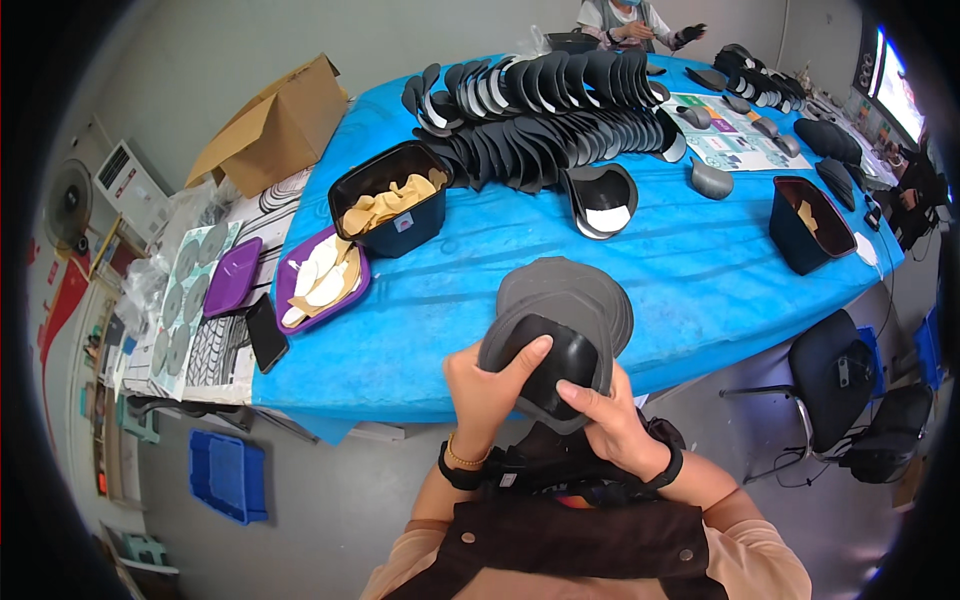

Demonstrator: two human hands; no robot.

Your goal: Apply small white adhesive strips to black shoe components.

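My left hand (482, 385) and my right hand (622, 425) grip a curved dark grey pad (497, 350) from both sides, near the table's front edge. Both thumbs press on the glossy black panel (560, 362) in its hollow, while the other fingers are mostly hidden behind it. Just beyond the held pad lie more rounded dark grey pads (605, 295), partly covered by it. Farther off, a small group of cupped black pads (603, 190) shows a white patch inside.
Long rows of nested black pads (540, 150) span the blue-covered table (450, 320). A black bin (405, 235) and a purple tray (362, 280) hold tan and white pieces. Another black bin (800, 240) stands right. A person (640, 25) is at the far end.
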